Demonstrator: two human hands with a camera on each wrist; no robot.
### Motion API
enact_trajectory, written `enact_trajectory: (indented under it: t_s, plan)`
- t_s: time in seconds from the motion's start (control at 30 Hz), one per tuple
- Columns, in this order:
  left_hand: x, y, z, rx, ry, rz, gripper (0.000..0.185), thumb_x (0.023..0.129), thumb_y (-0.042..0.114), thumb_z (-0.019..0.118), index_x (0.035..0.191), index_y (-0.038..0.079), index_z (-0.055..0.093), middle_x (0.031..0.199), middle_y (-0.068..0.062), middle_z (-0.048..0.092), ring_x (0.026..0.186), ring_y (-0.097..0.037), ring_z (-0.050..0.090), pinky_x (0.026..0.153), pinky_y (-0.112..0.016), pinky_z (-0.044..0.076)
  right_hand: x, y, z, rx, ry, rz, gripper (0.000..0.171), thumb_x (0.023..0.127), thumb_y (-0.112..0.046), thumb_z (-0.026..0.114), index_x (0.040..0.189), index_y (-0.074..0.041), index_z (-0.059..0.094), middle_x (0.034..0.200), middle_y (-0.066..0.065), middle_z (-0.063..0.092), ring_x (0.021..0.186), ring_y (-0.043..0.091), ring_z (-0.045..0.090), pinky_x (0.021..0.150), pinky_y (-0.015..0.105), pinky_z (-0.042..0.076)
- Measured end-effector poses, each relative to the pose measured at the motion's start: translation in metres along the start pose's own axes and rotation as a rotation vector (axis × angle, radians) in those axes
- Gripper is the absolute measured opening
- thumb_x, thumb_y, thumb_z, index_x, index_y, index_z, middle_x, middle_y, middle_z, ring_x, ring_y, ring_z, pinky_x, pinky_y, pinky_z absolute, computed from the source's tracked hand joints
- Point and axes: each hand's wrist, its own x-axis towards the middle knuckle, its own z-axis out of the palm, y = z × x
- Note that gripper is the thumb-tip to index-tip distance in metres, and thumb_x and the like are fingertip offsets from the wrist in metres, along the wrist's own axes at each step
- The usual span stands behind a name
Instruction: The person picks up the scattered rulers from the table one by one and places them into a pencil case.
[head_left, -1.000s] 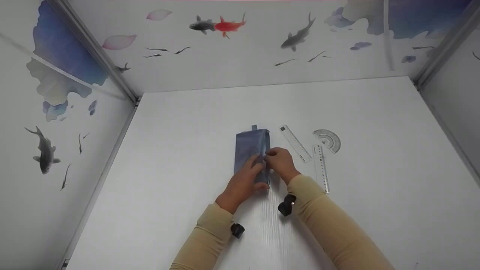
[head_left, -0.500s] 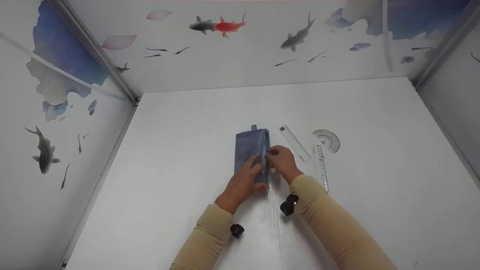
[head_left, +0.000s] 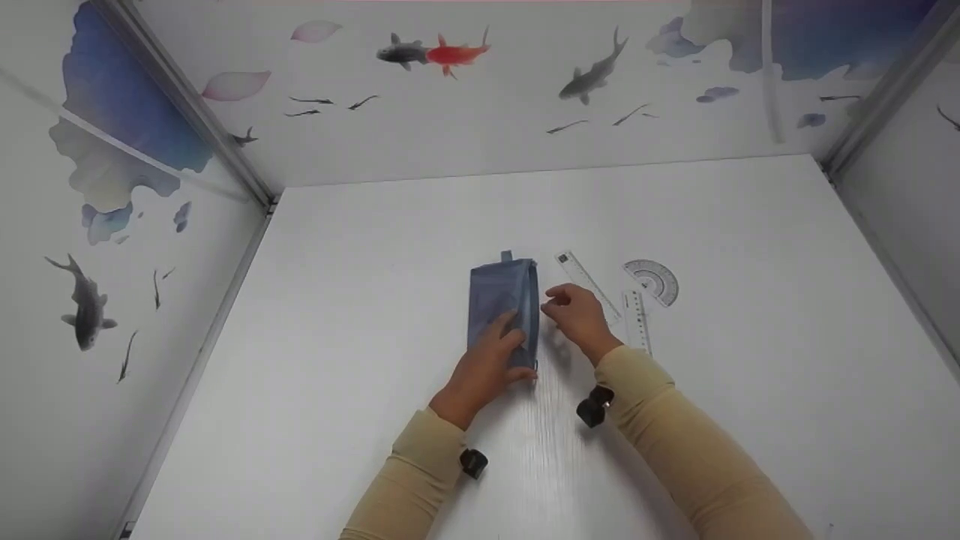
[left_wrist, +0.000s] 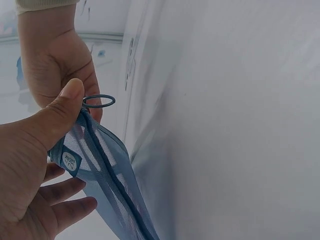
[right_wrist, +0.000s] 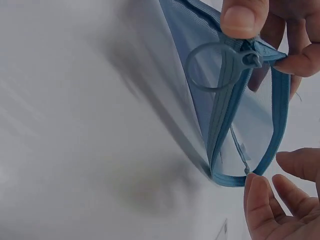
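A blue mesh zip pouch (head_left: pixel 491 289) stands in the middle of the table, its zipped side facing right. My left hand (head_left: pixel 484 367) grips its near end, the thumb at the zip's end beside a ring-shaped pull (right_wrist: pixel 189 67). In the left wrist view a small tag (left_wrist: pixel 69 161) shows near that thumb. The zip edges stand apart in the right wrist view. My right hand (head_left: pixel 581 319) is just right of the pouch, fingers loosely bent and thumb apart, holding nothing. In the right wrist view its fingertips overlap the pouch's rim; I cannot tell whether they touch.
Right of the pouch lie a clear ruler (head_left: pixel 585 281) set at a slant, a second clear ruler (head_left: pixel 637 322) partly behind my right wrist, and a clear protractor (head_left: pixel 660 283). White walls (head_left: pixel 480 142) printed with fish enclose the white table (head_left: pixel 360 300).
My right hand has come away from the pouch's right edge, moving a little to the right and covering more of the rulers. The left hand and pouch have stayed in place.
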Motion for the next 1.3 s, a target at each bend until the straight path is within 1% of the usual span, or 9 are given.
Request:
enact_trajectory:
  t_s: [0.13, 0.3, 0.4, 0.57, 0.8, 1.03, 1.2, 1.3]
  plan:
    - [0.000, 0.000, 0.000, 0.014, 0.006, 0.000, 0.050, 0.078, 0.036, 0.078, 0.117, 0.012, 0.057, 0.149, -0.016, 0.038, 0.127, -0.031, 0.048, 0.089, -0.037, 0.051, 0.001, 0.001, -0.005, -0.028, 0.007, -0.017, 0.035, 0.091, -0.013, 0.061, 0.122, 0.003, 0.060, 0.109, 0.018, 0.063, 0.091, 0.026, 0.062, 0.078, 0.035, 0.053]
    - [-0.001, 0.001, 0.000, -0.006, -0.007, -0.024, 0.050, 0.078, 0.036, 0.078, 0.117, 0.013, 0.056, 0.150, -0.014, 0.037, 0.127, -0.030, 0.048, 0.085, -0.037, 0.052, 0.002, 0.003, -0.012, -0.093, 0.015, -0.060, 0.036, 0.091, -0.014, 0.062, 0.122, 0.003, 0.060, 0.108, 0.019, 0.064, 0.095, 0.029, 0.061, 0.082, 0.039, 0.051]
    - [-0.001, 0.000, 0.000, -0.016, -0.016, -0.040, 0.051, 0.078, 0.036, 0.077, 0.118, 0.013, 0.056, 0.151, -0.013, 0.035, 0.129, -0.029, 0.047, 0.088, -0.037, 0.051, 0.003, 0.005, -0.017, -0.124, 0.011, -0.082, 0.037, 0.091, -0.015, 0.061, 0.124, 0.003, 0.059, 0.108, 0.018, 0.063, 0.100, 0.030, 0.059, 0.085, 0.041, 0.048]
    - [-0.001, 0.000, 0.001, -0.014, -0.012, -0.038, 0.052, 0.078, 0.038, 0.077, 0.118, 0.012, 0.057, 0.152, -0.013, 0.035, 0.132, -0.030, 0.044, 0.094, -0.038, 0.049, 0.005, 0.007, -0.027, -0.141, -0.003, -0.108, 0.039, 0.093, -0.015, 0.060, 0.127, 0.002, 0.056, 0.112, 0.018, 0.062, 0.104, 0.031, 0.057, 0.087, 0.042, 0.047]
    - [-0.001, 0.000, 0.000, -0.025, -0.014, -0.038, 0.051, 0.078, 0.039, 0.077, 0.115, 0.012, 0.056, 0.152, -0.013, 0.034, 0.133, -0.031, 0.043, 0.093, -0.039, 0.049, 0.007, 0.011, -0.037, -0.181, 0.013, -0.148, 0.037, 0.094, -0.012, 0.061, 0.127, 0.002, 0.055, 0.111, 0.019, 0.062, 0.104, 0.031, 0.057, 0.089, 0.043, 0.046]
    - [0.000, 0.001, 0.002, -0.027, -0.023, -0.048, 0.053, 0.077, 0.037, 0.079, 0.118, 0.011, 0.059, 0.152, -0.013, 0.036, 0.132, -0.030, 0.045, 0.097, -0.037, 0.047, 0.006, 0.014, -0.047, -0.241, 0.012, -0.222, 0.037, 0.095, -0.013, 0.060, 0.128, 0.003, 0.055, 0.115, 0.021, 0.061, 0.108, 0.034, 0.057, 0.091, 0.047, 0.046]
    - [0.000, 0.000, 0.003, -0.033, -0.023, -0.050, 0.053, 0.077, 0.037, 0.078, 0.118, 0.011, 0.059, 0.152, -0.012, 0.035, 0.132, -0.030, 0.045, 0.096, -0.037, 0.048, 0.006, 0.014, -0.053, -0.308, 0.002, -0.235, 0.039, 0.095, -0.014, 0.061, 0.130, 0.002, 0.054, 0.118, 0.021, 0.060, 0.111, 0.035, 0.057, 0.094, 0.049, 0.045]
    - [0.001, 0.000, 0.003, -0.032, -0.022, -0.049, 0.053, 0.077, 0.038, 0.078, 0.119, 0.012, 0.059, 0.152, -0.012, 0.035, 0.129, -0.030, 0.048, 0.093, -0.037, 0.049, 0.007, 0.016, -0.056, -0.353, -0.001, -0.235, 0.041, 0.095, -0.015, 0.061, 0.132, 0.001, 0.053, 0.120, 0.021, 0.060, 0.112, 0.036, 0.056, 0.096, 0.049, 0.044]
